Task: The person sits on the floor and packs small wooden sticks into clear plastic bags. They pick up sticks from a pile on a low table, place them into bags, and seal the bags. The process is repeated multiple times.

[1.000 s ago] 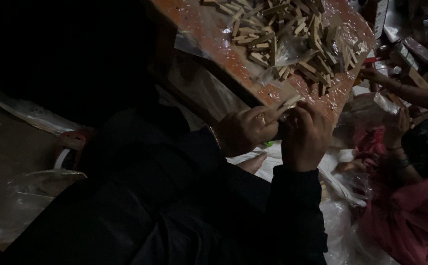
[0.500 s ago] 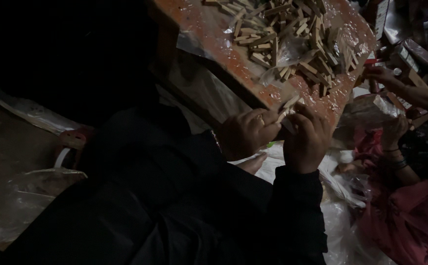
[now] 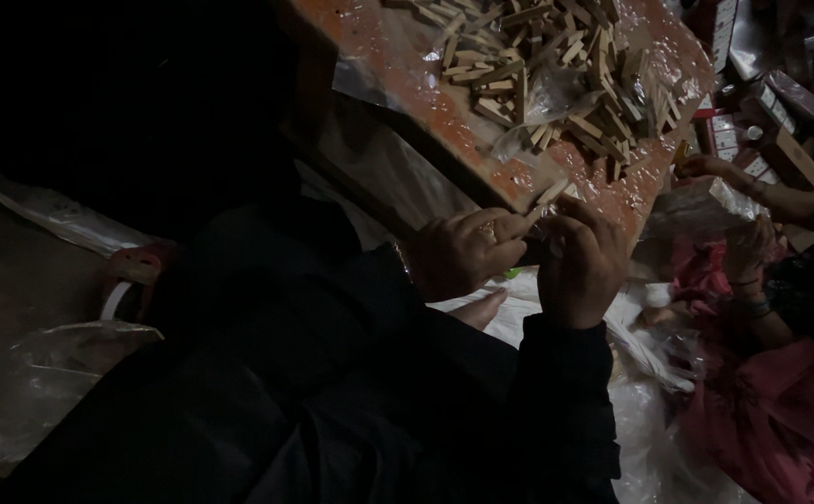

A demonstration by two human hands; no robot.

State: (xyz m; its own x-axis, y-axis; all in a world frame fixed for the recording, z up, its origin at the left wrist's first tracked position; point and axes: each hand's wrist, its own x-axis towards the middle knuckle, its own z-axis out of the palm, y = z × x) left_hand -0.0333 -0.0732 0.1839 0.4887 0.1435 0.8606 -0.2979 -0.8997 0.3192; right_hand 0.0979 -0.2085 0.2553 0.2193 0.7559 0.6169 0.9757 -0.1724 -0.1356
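Both hands, left hand & right hand, meet at table edge w/ sticks.

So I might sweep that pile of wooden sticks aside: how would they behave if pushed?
The sticks look small and thin, so probably light and stiff. Flat-sided, they would likely slide and scatter, not roll. Some near the board edge could drop off.

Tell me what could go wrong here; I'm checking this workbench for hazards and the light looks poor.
1. The left hand and right hand work close together at the edge of the red board in very dim light, so whatever small piece they handle is hard to see and could slip or pinch a finger.
2. The pile of small wooden sticks spreads close to the board's edge; a nudge might send some off.
3. Another person's hand reaches near the same board, so a bump seems possible.
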